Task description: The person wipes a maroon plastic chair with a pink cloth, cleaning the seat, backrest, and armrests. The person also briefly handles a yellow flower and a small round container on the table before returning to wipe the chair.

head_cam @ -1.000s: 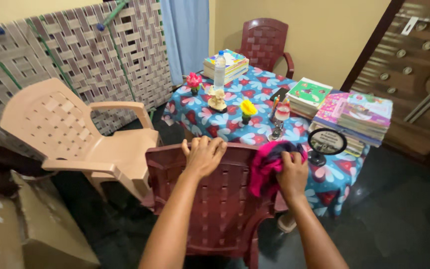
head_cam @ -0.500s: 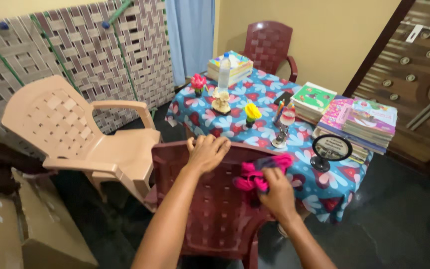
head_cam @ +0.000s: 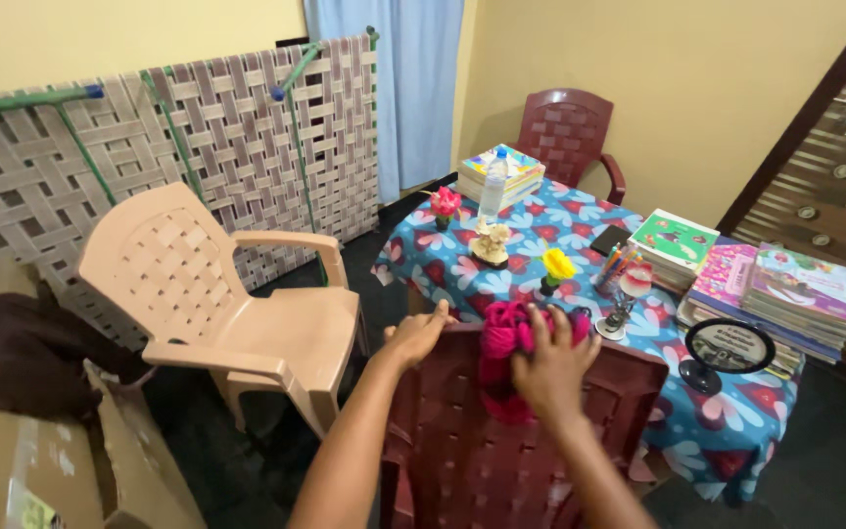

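A dark red plastic chair (head_cam: 501,460) stands right in front of me, its woven back toward me. My left hand (head_cam: 418,335) grips the top left edge of that backrest. My right hand (head_cam: 552,370) presses a bright pink cloth (head_cam: 503,338) against the top of the backrest near its middle; part of the cloth hangs down over the weave. Behind the chair is a table with a blue flowered cloth (head_cam: 462,269).
A beige plastic chair (head_cam: 227,313) stands to the left, cardboard boxes (head_cam: 41,460) at the lower left. On the table are book stacks (head_cam: 785,294), a water bottle (head_cam: 492,186), small flower pots, a round mirror (head_cam: 727,348). Another red chair (head_cam: 570,132) stands behind.
My right hand has slid the pink cloth leftward along the chair back, from its right corner to near the middle. The view has shifted left and up; my left hand stays on the top edge.
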